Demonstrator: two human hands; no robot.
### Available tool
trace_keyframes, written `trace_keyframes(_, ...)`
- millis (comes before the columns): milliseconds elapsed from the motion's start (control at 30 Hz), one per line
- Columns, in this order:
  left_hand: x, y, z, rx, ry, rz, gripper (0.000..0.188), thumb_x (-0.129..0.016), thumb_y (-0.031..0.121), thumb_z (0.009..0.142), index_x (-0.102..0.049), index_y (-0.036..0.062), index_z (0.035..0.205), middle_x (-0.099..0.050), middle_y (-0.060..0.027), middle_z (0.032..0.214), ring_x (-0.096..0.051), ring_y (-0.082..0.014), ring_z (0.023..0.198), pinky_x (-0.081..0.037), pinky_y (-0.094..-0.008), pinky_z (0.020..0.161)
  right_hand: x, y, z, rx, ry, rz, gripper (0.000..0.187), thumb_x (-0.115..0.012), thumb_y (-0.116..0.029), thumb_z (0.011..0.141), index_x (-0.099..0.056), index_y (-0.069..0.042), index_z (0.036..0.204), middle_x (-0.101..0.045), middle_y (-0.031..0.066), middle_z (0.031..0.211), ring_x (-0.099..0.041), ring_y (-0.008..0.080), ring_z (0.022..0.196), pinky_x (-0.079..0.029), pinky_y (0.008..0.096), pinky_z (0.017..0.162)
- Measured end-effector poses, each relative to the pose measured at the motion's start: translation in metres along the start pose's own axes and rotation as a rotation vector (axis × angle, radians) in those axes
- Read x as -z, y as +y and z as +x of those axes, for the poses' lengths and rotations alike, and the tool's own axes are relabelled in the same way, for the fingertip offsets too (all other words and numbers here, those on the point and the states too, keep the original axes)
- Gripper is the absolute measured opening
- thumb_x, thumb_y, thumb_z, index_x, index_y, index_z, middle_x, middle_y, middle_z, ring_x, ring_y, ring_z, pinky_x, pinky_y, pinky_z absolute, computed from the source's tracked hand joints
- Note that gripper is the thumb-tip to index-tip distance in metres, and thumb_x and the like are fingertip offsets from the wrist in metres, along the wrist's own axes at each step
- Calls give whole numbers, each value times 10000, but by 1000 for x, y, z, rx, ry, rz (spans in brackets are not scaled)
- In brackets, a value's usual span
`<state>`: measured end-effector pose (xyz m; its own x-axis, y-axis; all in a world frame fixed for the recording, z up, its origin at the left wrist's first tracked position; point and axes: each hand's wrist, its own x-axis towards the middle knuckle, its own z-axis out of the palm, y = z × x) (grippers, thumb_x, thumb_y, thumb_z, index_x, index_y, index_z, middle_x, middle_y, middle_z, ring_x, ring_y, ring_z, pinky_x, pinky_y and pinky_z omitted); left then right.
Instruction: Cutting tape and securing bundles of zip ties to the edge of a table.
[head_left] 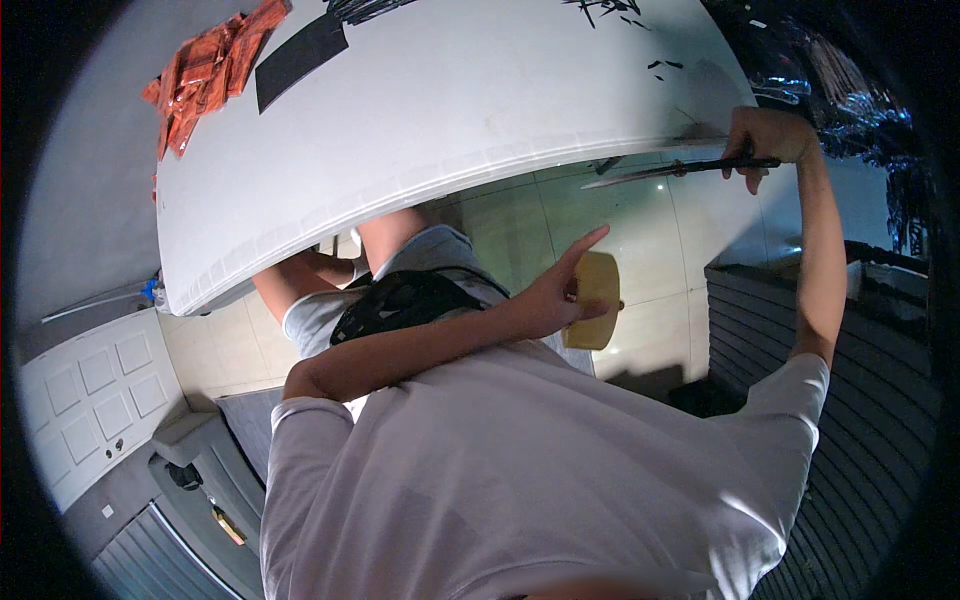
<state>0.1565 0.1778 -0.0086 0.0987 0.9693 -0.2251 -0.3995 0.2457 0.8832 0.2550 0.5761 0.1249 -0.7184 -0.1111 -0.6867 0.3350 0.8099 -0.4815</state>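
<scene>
My left hand (548,300) is closed round a wide yellow roll of tape (598,300), held over the floor just off the table's front edge. One of its digits stretches out past the roll. At the right end of the table, my right hand (765,140) grips the black handles of a pair of scissors (680,170). Their long thin blades point left, below the table edge, and look closed together. The scissors and the tape roll are well apart. A black cloth or bag (400,310) lies across my lap.
On the white table (450,110) lie orange packets (215,75), a black sheet (300,60), a bundle of black strips (365,8) and black scraps (665,65). Shiny dark plastic (850,85) is heaped at the far right. Dark ribbed seating (800,430) stands at my right.
</scene>
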Motion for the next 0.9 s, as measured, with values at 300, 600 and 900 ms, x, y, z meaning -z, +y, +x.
trace_keyframes(300,2,3,-11,65,-108,-21,953,-665,31,943,-34,301,1605,-505,-161,1335,-636,-299,1197,-513,-469,1033,24,-10,18,-111,612,-280,311,-758,-106,845,-732,-42,1148,-702,116,971,-679,234,911,-542,344,903)
trace_keyframes(600,4,9,-10,49,-72,-21,950,-717,123,935,-73,305,1609,-491,-153,1293,-612,-278,1169,-499,-451,1026,7,32,141,-103,938,-560,584,-690,-211,927,-489,-54,1452,-561,163,1352,-548,289,1258,-420,377,1105)
trace_keyframes(900,9,6,-12,45,-57,35,947,-708,124,939,-56,280,1607,-471,-155,1377,-625,-315,1201,-513,-475,1026,-49,-85,123,-113,1161,-604,1163,-693,-766,733,-218,-147,1596,-173,233,1630,-215,504,1465,-223,684,1156)
